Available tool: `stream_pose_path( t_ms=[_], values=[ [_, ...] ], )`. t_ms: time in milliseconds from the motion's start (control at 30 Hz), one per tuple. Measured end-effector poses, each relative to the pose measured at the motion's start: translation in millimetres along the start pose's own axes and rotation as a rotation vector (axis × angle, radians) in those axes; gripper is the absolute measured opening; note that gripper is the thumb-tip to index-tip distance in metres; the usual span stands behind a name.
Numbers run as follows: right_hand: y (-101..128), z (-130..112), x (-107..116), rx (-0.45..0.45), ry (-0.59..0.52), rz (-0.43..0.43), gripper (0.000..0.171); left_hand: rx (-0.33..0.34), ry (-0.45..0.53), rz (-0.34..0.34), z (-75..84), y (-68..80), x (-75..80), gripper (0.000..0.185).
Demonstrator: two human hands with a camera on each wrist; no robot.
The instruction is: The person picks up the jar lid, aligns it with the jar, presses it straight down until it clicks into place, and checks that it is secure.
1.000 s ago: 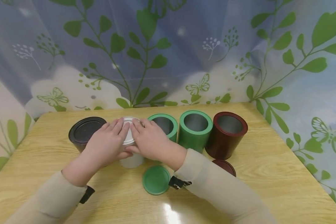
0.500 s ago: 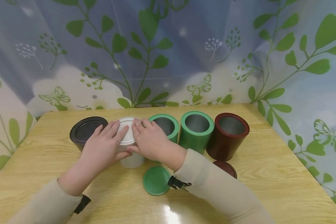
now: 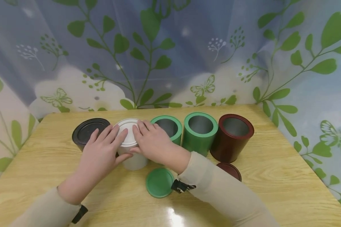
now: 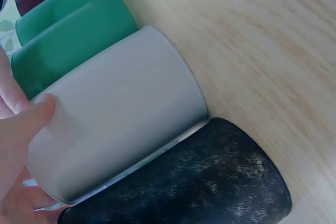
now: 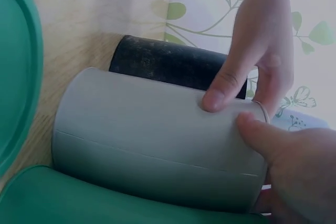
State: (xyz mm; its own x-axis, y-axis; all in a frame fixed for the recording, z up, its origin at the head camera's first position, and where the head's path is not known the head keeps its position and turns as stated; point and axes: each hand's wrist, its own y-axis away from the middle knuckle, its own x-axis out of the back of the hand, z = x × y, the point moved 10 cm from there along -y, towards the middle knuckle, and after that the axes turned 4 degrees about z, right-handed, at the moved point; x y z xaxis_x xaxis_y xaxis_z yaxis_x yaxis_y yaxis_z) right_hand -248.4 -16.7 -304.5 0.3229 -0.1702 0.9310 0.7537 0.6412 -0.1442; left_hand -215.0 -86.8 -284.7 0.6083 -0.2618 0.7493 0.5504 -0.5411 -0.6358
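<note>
A light grey can (image 3: 134, 162) with a white lid (image 3: 130, 138) on top stands upright on the wooden table. My left hand (image 3: 100, 151) rests its fingers across the lid's left side, with the thumb against the can's front. From the right, my right hand (image 3: 153, 142) lays its fingers over the other side of the lid. Its thumb also touches the can's upper wall, as the right wrist view shows. The fingers of both hands look mostly straight. Part of the lid's rim is hidden beneath them.
Left of the grey can is a lidded black can (image 3: 86, 132). On its right are two uncovered green cans, the further right one (image 3: 197, 145) beside an uncovered dark red can (image 3: 227, 151). A green lid (image 3: 159, 183) and a dark red lid (image 3: 230, 171) lie in front.
My left hand has shifted left and slightly down, spreading away from the right hand, so more of the white lid shows. The right hand stays in nearly the same place.
</note>
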Motion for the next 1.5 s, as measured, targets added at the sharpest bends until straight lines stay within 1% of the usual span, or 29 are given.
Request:
stream_pose_path(
  t_ms=[267,433,567,633,700,800,900,967,1067,1200,1367,1500],
  values=[
    [1.2,-2.1,0.4,-0.005,0.006,0.029,0.069,0.013,0.017,-0.025,0.8,-1.2,-3.4,0.076],
    [1.7,-2.4,1.6,0.008,-0.005,0.051,0.067,0.008,-0.016,-0.027,3.4,-2.9,-2.1,0.075],
    [2.3,-1.7,0.7,0.013,-0.019,0.04,0.069,0.019,-0.02,-0.036,7.0,-6.8,-2.0,0.074],
    [2.6,-1.3,0.3,0.015,-0.023,0.036,0.07,0.027,-0.016,-0.058,9.0,-10.4,-4.1,0.074],
    [3.1,-1.1,0.6,0.018,-0.022,0.042,0.071,0.031,-0.015,-0.096,10.8,-14.8,-8.6,0.075],
    [3.3,-0.7,0.8,0.019,-0.014,0.058,0.073,0.015,-0.018,-0.184,13.4,-21.1,-19.2,0.08],
    [2.9,-0.8,-0.1,0.015,-0.011,0.067,0.075,-0.008,0.01,-0.271,15.1,-25.5,-29.5,0.083],
    [2.3,-1.5,-0.9,0.017,-0.008,0.074,0.077,-0.022,0.039,-0.308,15.7,-26.9,-33.6,0.083],
    [0.9,-2.2,-1.6,0.018,-0.006,0.074,0.077,-0.039,0.078,-0.331,15.7,-27.7,-34.9,0.08],
    [0.1,-1.0,-4.2,0.008,-0.027,0.031,0.075,-0.053,0.103,-0.338,16.0,-27.9,-32.9,0.075],
    [1.6,0.4,-8.0,-0.004,-0.058,-0.026,0.073,-0.043,0.115,-0.372,15.0,-25.9,-37.2,0.071],
    [2.5,0.8,-7.3,-0.007,-0.052,-0.022,0.072,-0.034,0.119,-0.369,14.6,-25.2,-38.8,0.07]
  ],
)
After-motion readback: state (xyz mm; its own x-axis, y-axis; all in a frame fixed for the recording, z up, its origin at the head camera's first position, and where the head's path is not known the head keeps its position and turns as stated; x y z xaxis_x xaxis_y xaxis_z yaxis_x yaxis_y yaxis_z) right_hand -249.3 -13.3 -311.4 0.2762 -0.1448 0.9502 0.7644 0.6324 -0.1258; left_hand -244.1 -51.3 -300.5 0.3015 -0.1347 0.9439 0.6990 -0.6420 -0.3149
